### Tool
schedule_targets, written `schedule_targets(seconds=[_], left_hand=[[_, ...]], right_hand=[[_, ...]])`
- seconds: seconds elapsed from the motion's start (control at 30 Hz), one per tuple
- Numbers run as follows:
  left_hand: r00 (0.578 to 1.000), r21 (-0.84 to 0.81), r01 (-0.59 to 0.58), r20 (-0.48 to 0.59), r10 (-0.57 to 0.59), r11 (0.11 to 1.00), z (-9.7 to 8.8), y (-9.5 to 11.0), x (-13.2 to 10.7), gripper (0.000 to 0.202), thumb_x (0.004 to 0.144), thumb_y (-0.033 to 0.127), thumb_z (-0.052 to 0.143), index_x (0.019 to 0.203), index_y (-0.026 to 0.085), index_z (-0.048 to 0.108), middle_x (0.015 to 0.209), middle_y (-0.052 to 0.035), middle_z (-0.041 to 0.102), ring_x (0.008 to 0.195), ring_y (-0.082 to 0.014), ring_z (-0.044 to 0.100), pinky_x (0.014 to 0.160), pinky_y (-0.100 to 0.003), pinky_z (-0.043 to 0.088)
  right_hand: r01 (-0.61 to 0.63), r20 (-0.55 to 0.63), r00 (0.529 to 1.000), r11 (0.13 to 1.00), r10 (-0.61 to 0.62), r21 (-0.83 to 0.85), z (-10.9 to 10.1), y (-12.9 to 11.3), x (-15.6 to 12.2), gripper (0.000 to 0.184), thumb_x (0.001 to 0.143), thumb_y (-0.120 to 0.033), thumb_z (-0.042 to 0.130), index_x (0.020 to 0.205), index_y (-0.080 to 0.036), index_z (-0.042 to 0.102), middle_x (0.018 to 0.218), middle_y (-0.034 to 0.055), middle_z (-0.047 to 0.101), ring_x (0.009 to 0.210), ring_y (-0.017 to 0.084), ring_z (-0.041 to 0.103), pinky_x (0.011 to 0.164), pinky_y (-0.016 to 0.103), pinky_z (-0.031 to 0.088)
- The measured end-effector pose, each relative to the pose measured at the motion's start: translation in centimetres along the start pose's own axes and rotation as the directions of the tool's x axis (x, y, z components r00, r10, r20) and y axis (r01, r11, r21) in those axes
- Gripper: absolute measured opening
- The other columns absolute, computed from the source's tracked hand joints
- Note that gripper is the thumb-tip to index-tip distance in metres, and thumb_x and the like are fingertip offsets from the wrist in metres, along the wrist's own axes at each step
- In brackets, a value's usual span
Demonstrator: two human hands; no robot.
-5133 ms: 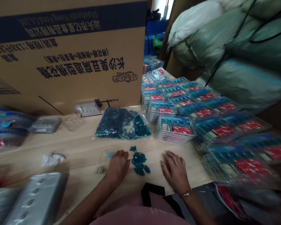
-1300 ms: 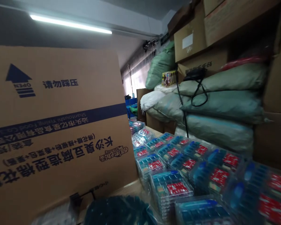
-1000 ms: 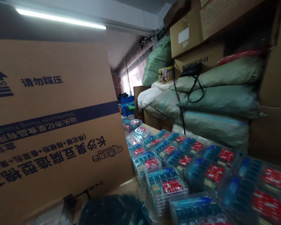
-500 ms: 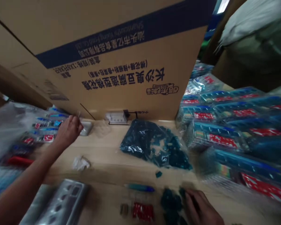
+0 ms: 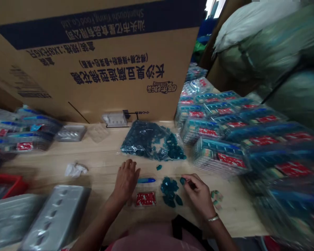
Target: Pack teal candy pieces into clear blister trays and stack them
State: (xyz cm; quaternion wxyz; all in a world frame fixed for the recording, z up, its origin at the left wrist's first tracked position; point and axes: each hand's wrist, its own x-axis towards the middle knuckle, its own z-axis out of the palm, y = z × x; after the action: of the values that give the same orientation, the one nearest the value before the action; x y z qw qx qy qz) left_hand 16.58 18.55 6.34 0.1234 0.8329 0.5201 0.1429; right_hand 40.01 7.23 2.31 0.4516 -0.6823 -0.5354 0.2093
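Observation:
My right hand pinches a small dark teal piece between thumb and fingertips. Just left of it lies a pile of similar teal pieces. My left hand is palm down with fingers stretched forward, over the left side of a clear plastic tray. That tray holds a blue pen-like stick and a red patterned packet; its left part is hidden under my hand. A single teal piece lies beyond. Behind it, a clear bag spills more teal pieces.
A tall cardboard box walls off the back. Stacked filled trays crowd the right. At left are grey moulded trays, a red bin, crumpled tissue and packed trays. Small pale pieces lie right of my right wrist.
My left hand has come from the trays at the back left to the clear tray in front of me. My right hand still holds a teal piece. The camera view has shifted.

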Motion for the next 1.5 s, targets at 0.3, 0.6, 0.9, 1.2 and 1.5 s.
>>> schedule_targets(seconds=[0.3, 0.6, 0.9, 1.2, 1.5], left_hand=[[0.989, -0.872, 0.135, 0.148, -0.009, 0.47, 0.9, 3.8, -5.5, 0.019, 0.074, 0.028, 0.062, 0.09, 0.017, 0.058, 0.077, -0.003, 0.065, 0.069, -0.0145, 0.063, 0.063, -0.025, 0.05], [0.951, -0.937, 0.228, 0.157, -0.265, 0.264, 1.1, 0.7, -5.8, 0.018, 0.064, 0.025, 0.07, 0.075, 0.016, 0.059, 0.067, 0.0002, 0.065, 0.061, -0.0118, 0.06, 0.058, -0.021, 0.048], [0.948, -0.885, 0.127, -0.026, -0.318, 0.449, 2.2, -0.2, -6.6, 0.011, 0.079, 0.027, 0.057, 0.08, 0.017, 0.061, 0.071, -0.0013, 0.065, 0.065, -0.0131, 0.061, 0.062, -0.023, 0.05], [0.974, -0.367, 0.025, -0.199, -0.105, 0.93, 0.4, -5.8, -5.9, 0.019, 0.075, 0.03, 0.061, 0.091, 0.019, 0.063, 0.106, -0.0099, 0.062, 0.102, -0.0262, 0.055, 0.087, -0.043, 0.045], [0.983, 0.028, -0.051, -0.176, 0.055, 0.998, 3.2, -8.2, -5.5, 0.018, 0.08, 0.019, 0.05, 0.09, 0.021, 0.065, 0.117, -0.0115, 0.056, 0.119, -0.0289, 0.042, 0.094, -0.049, 0.04]], right_hand=[[0.087, 0.207, 0.97, 0.979, -0.125, 0.186, 4.7, -7.8, 0.6, 0.01, 0.073, -0.014, 0.048, 0.073, -0.019, 0.056, 0.068, -0.0006, 0.055, 0.058, 0.011, 0.053, 0.054, 0.02, 0.042], [-0.165, 0.446, 0.895, 0.928, -0.001, 0.333, 7.6, -8.1, 0.9, 0.013, 0.076, -0.028, 0.055, 0.079, -0.018, 0.061, 0.07, -0.0006, 0.059, 0.063, 0.012, 0.055, 0.058, 0.022, 0.044], [-0.613, 0.655, 0.728, 0.62, 0.202, 0.49, 10.1, -7.5, 1.2, 0.035, 0.062, -0.045, 0.073, 0.079, -0.019, 0.055, 0.07, -0.0042, 0.058, 0.062, 0.011, 0.059, 0.059, 0.023, 0.047], [-0.159, 0.556, 0.829, 0.927, -0.063, 0.341, 12.4, -8.3, 4.1, 0.007, 0.073, -0.014, 0.059, 0.077, -0.018, 0.055, 0.072, -0.0024, 0.057, 0.063, 0.011, 0.055, 0.06, 0.022, 0.044], [0.517, 0.572, 0.727, 0.851, -0.381, -0.09, 16.4, -6.9, 7.8, 0.012, 0.076, -0.006, 0.06, 0.078, -0.018, 0.061, 0.082, 0.0041, 0.063, 0.082, 0.017, 0.057, 0.074, 0.027, 0.045]])
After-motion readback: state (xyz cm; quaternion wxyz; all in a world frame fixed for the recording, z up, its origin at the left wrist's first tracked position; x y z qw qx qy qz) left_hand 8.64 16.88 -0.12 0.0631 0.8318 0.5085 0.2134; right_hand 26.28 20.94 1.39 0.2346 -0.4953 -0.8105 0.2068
